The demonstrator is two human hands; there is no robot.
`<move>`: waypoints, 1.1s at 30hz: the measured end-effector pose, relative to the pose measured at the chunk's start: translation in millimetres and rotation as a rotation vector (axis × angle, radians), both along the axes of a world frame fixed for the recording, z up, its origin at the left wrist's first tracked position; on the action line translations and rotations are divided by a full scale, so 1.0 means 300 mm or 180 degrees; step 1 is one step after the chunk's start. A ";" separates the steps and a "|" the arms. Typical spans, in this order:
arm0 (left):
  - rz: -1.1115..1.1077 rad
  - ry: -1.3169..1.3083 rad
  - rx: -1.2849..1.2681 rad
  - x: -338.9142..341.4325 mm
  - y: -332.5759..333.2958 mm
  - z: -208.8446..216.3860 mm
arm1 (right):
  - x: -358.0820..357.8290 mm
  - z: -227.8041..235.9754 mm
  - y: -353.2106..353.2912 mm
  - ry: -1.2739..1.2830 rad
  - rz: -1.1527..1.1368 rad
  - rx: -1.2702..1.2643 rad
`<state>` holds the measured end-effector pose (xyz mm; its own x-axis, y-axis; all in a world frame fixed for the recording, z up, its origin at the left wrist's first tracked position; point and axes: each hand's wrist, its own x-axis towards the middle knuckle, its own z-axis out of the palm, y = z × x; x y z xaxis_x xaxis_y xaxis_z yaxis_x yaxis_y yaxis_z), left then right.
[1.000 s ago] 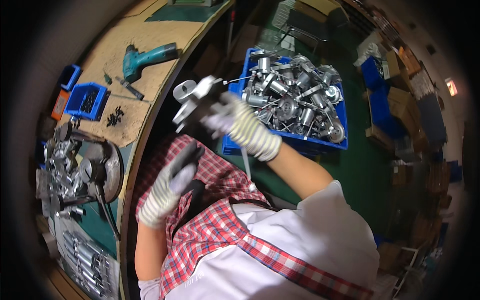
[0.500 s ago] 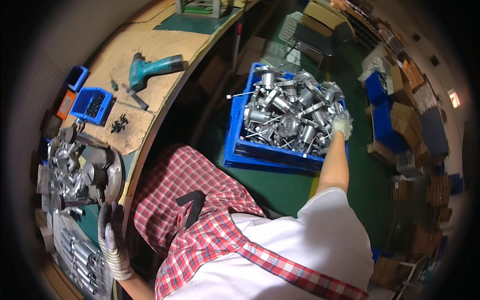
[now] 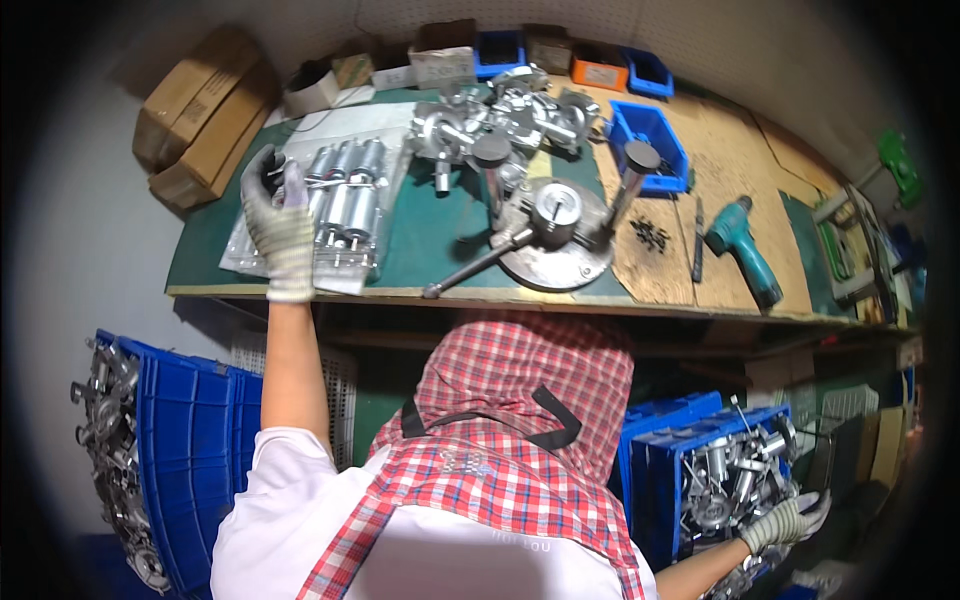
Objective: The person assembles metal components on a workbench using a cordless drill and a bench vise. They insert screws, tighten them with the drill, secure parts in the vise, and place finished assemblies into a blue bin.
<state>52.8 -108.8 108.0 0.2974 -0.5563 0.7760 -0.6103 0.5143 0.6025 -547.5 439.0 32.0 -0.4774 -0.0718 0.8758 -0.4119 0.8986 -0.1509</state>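
The right hand (image 3: 790, 520), which half a second ago was reaching into the parts crate (image 3: 660, 450), is now curling around a metal part (image 3: 735, 480) there. The left hand (image 3: 280, 225), lately hanging low, is now lying up on the bench (image 3: 440, 250), closing on a dark piece beside the cylinders (image 3: 345, 195): both seem to be fetching pieces.
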 end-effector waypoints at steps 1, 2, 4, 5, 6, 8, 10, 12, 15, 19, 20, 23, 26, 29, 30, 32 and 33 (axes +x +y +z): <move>0.0511 -0.0697 0.0232 0.114 -0.083 -0.022 | 0.062 0.057 -0.150 -0.0046 0.0229 -0.0022; 0.0724 -0.1065 0.0664 0.138 -0.142 -0.039 | 0.096 0.093 -0.238 -0.0031 0.0458 -0.0088; 0.0845 -0.1532 0.1734 0.185 -0.275 -0.040 | 0.156 0.119 -0.404 -0.0209 0.1057 -0.0405; 0.0755 -0.1602 0.2378 0.224 -0.364 -0.050 | 0.170 0.118 -0.456 -0.0304 0.1126 -0.0168; 0.0506 -0.1981 0.2259 0.339 -0.503 -0.126 | 0.201 0.103 -0.542 -0.0694 0.1556 -0.0604; 0.0213 -0.2637 0.2506 0.305 -0.559 -0.166 | 0.259 0.095 -0.606 -0.1016 0.1770 -0.0661; 0.0167 -0.3009 0.2881 0.158 -0.518 -0.109 | 0.283 0.050 -0.625 -0.1133 0.1695 -0.0583; 0.0316 -0.2915 0.2686 0.143 -0.501 -0.109 | 0.324 0.003 -0.655 -0.1439 0.1868 -0.0697; 0.0751 -0.2492 0.1822 0.131 -0.500 -0.154 | 0.395 -0.045 -0.691 -0.1689 0.1963 -0.0756; 0.0411 -0.1434 0.1660 0.190 -0.552 -0.193 | 0.426 -0.082 -0.721 -0.1913 0.2214 -0.0902; 0.0179 -0.1163 0.1453 0.197 -0.550 -0.196 | 0.441 -0.072 -0.733 -0.1883 0.2174 -0.0844; 0.0105 -0.1180 0.0267 0.216 -0.537 -0.181 | 0.463 -0.048 -0.776 -0.2037 0.2359 -0.0913; 0.0039 -0.0391 -0.0328 0.242 -0.513 -0.069 | 0.508 0.008 -0.823 -0.1920 0.2548 -0.0820; -0.0656 0.1127 -0.0671 0.146 -0.346 0.126 | 0.588 0.079 -0.886 -0.1997 0.3159 -0.0997; -0.0669 0.1166 -0.0643 0.125 -0.277 0.172 | 0.644 0.122 -0.921 -0.1911 0.3381 -0.0901; -0.2223 0.1935 -0.0409 0.037 -0.138 0.227 | 0.770 0.205 -0.995 -0.1694 0.3962 -0.0726; -0.2336 0.1856 -0.0243 -0.017 -0.088 0.231 | 0.828 0.237 -1.032 -0.1708 0.4191 -0.0571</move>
<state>47.6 -135.3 177.4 0.2457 -0.7126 0.6572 0.2698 0.7014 0.6597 -299.0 129.3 103.2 -0.4213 -0.6236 0.6585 -0.7727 -0.1333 -0.6206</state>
